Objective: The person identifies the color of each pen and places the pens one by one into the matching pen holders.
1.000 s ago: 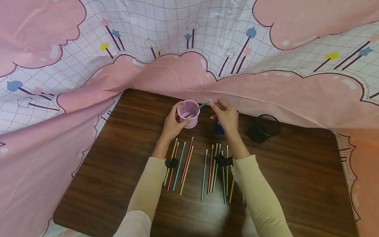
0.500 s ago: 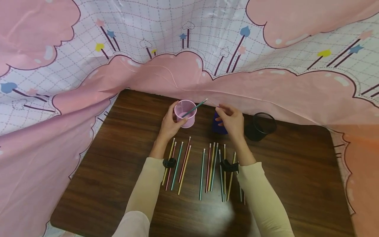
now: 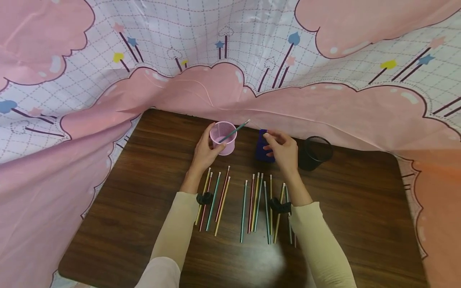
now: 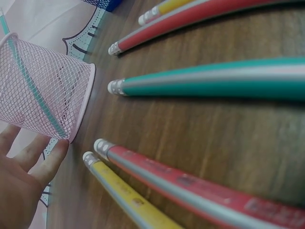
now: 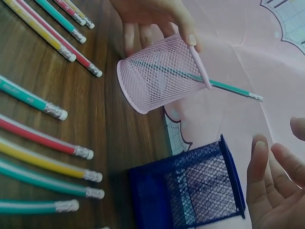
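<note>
My left hand (image 3: 204, 153) grips a pink mesh pencil cup (image 3: 227, 149), its thumb at the rim and its fingers round the far side. A single green pencil (image 5: 236, 91) leans inside the cup, its eraser end sticking out past the rim. My right hand (image 3: 286, 153) hovers at a dark blue square mesh pencil holder (image 5: 152, 195), close to its top edge. Its fingers (image 5: 258, 160) are loosely bent and hold nothing. In the head view this hand hides part of the blue holder.
A black mesh cup (image 3: 309, 159) stands right of the right hand. Two groups of red, gold and green pencils lie on the brown table (image 3: 137, 192), several to a group, erasers pointing away from me. A patterned pink curtain (image 3: 201, 92) hangs behind the table.
The right hand has drawn back to the right from the green pencil's eraser end to the blue holder. The left hand keeps its grip on the pink cup; the head view has shifted slightly.
</note>
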The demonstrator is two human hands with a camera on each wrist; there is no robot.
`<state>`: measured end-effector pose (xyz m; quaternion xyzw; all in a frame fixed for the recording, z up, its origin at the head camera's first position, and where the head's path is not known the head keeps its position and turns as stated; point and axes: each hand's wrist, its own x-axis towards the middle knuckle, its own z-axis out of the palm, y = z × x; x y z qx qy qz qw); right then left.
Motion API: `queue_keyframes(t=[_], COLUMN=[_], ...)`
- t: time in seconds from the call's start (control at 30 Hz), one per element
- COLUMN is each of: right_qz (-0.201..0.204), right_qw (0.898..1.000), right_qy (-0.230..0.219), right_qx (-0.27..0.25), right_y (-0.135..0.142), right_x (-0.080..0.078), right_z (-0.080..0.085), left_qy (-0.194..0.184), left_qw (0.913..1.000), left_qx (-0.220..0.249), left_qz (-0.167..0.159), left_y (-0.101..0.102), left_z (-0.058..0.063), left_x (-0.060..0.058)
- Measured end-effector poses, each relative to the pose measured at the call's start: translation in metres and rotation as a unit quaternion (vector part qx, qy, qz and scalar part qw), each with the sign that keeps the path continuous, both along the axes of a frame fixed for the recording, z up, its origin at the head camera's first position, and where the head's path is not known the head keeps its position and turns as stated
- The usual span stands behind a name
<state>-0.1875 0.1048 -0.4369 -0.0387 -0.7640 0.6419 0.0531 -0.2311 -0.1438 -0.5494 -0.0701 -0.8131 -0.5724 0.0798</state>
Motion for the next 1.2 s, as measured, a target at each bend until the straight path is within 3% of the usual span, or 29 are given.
queue_keyframes(t=[0.33,0.6,0.87,1.2], right_qz=[-0.028,-0.037,-0.04,-0.048], right_qw=[0.999,0.999,0.998,0.998], right_qy=[-0.006,-0.016,-0.049,-0.048], right_qx=[-0.015,-0.032,-0.023,-0.009], right_y=[0.014,0.032,0.037,0.044], right_x=[0.011,0.018,0.039,0.046], right_z=[-0.011,-0.04,-0.03,-0.03], left_qy=[-0.005,-0.005,-0.007,-0.019], left_qw=[1.0,0.9999,0.9998,0.9997], left_qx=[0.0,0.011,0.016,0.007], left_qz=[0.004,0.003,0.001,0.009], left_y=[-0.001,0.0,0.002,0.003], left_z=[-0.003,-0.005,-0.002,-0.001], left_x=[-0.001,-0.002,-0.002,0.0])
